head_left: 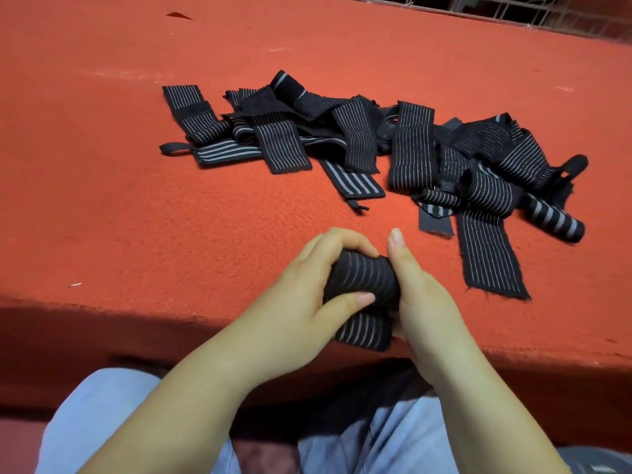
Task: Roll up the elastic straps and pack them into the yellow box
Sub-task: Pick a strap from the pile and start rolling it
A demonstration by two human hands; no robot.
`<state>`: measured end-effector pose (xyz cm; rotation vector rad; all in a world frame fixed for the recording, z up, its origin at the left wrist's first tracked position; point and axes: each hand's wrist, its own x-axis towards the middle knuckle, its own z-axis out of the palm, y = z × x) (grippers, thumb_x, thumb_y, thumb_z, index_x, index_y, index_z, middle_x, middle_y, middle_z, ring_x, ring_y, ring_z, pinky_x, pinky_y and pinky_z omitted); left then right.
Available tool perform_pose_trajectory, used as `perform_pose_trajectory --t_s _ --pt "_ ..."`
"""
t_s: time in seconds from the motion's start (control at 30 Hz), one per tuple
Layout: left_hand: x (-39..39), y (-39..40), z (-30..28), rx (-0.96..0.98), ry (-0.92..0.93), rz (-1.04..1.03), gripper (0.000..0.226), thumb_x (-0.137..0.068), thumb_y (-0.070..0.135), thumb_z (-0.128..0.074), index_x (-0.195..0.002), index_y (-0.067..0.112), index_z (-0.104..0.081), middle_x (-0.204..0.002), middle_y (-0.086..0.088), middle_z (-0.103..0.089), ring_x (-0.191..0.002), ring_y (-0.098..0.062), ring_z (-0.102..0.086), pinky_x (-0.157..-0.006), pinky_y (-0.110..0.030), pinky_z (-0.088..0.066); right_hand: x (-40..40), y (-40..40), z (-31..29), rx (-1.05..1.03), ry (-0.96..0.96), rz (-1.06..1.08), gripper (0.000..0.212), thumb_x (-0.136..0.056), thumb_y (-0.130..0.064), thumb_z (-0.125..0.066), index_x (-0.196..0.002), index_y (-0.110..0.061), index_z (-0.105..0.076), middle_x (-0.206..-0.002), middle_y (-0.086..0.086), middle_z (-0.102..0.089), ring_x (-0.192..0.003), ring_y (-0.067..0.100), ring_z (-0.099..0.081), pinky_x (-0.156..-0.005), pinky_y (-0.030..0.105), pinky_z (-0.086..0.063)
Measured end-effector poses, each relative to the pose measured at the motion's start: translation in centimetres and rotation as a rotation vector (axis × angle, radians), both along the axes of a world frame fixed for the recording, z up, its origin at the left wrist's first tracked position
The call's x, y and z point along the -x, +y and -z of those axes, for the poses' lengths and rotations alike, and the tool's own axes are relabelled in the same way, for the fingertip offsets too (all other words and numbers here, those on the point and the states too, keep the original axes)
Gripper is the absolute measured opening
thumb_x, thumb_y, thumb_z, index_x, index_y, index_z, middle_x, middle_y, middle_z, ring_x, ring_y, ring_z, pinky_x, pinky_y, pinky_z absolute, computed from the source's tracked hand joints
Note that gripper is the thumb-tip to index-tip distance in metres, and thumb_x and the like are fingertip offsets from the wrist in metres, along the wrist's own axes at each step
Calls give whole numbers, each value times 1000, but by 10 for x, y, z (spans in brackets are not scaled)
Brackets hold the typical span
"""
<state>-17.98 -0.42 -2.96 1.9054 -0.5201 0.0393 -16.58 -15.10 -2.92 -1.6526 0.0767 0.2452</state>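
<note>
Hands, left [307,295] and right [420,295], grip rolled strap [362,278]; loose straps [359,138] heaped beyond on red cloth [136,200]

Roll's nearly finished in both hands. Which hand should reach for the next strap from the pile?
Probably the right hand: the loose straps lie ahead and mostly to the right. The left hand wraps the rolled strap with thumb and fingers, so it could keep holding it.

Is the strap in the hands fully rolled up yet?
Not fully. The strap is mostly a roll, but a flat tail hangs below it.
</note>
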Motion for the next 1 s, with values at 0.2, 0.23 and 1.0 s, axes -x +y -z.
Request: perform_pose_trajectory --t_s 0.2,0.23,1.0 --pt "0 -2 0 274 282 -78 28 -71 59 -59 -94 46 -49 -78 22 -62 -74 6 -56 -74 -19 -44 8 3 6 166 -522 57 38 -85 -55 -52 -77 -18 -55 -67 -14 -57 -61 -3 -50 -60 9 -38" --pt "-1 -2 1 303 335 -109 30 -66 65 -58 -88 44 -53 -76 19 -63 -75 3 -57 -76 -24 -45 9 3 8 220 -581 49 32 -84 -52 -49 -81 -21 -54 -73 -16 -59 -65 -5 -52 -62 7 -38" --pt "3 -12 7 -10 -210 -280 29 -76 57 -53 -90 33 -47 -82 14 -54 -74 2 -51 -68 -12 -40 5 6 0 -14 -122 106 49 -86 -58 -47 -73 -12 -58 -53 0 -50 -46 14 -46 -44 26 -37"
